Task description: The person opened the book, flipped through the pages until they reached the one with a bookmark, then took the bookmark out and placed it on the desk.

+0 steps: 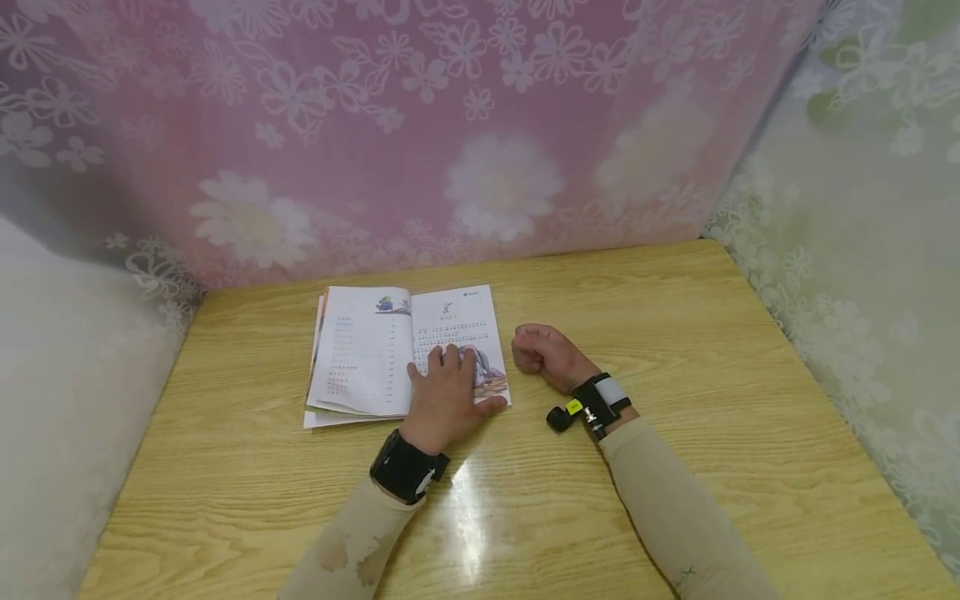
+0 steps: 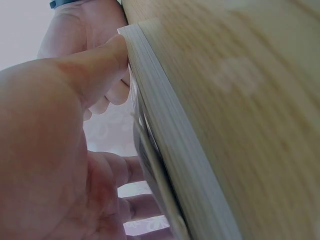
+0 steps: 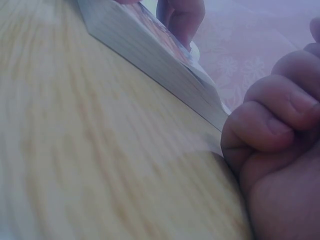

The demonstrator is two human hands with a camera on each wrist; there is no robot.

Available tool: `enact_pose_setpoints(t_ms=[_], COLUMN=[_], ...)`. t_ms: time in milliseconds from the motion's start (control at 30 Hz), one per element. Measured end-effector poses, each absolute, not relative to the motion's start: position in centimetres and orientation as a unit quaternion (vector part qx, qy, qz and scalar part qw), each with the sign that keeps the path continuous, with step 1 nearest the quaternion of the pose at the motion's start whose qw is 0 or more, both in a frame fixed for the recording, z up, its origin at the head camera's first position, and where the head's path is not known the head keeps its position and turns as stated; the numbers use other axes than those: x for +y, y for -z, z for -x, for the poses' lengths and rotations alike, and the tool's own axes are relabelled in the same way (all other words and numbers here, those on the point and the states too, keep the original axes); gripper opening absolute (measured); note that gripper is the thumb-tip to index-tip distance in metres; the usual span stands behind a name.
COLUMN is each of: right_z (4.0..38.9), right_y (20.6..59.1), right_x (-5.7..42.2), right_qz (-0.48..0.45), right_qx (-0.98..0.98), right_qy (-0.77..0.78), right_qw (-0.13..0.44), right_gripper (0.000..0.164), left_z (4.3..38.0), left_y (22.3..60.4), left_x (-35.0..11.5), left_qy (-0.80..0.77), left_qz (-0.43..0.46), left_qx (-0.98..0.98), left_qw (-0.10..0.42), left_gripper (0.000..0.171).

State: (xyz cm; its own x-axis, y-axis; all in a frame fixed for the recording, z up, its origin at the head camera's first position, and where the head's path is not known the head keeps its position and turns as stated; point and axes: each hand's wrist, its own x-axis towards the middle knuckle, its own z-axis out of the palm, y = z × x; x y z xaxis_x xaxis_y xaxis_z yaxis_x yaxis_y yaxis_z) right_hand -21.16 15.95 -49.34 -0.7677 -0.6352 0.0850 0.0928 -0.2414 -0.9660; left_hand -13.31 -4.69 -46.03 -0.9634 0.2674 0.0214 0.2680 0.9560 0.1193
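An open book [image 1: 360, 350] lies on the table, with a list of printed lines on its left page. Its right page [image 1: 468, 317] carries text and a colour picture low down. My left hand [image 1: 444, 400] rests across that right page, fingers spread, thumb near the lower right corner. In the left wrist view, the thumb [image 2: 107, 57] lies at the edge of the thick page block [image 2: 165, 110]. Just right of the book, my right hand [image 1: 551, 354] rests on the table with curled fingers [image 3: 260, 127] and holds nothing.
The wooden table [image 1: 637, 308] reaches back to a pink flowered curtain [image 1: 390, 167]. A pale flowered curtain [image 1: 847, 250] hangs along the right side. Both wrists wear black straps, and a small black camera [image 1: 558, 418] sticks out from the right one.
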Motion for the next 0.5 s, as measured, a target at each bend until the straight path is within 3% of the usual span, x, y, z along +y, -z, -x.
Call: enact_pose_setpoints(t_ms=[500], right_z=[21.2], right_y=[49.23], right_x=[15.94], right_qz=[0.246], right_qx=[0.559], right_qy=[0.753], right_qw=[0.246], right_gripper=[0.037], left_z=[13.47], left_y=[45.51], left_x=[-5.02], left_qy=[0.072], left_qz=[0.138], left_qx=[-0.988], left_qw=[-0.003], left_gripper=[0.086])
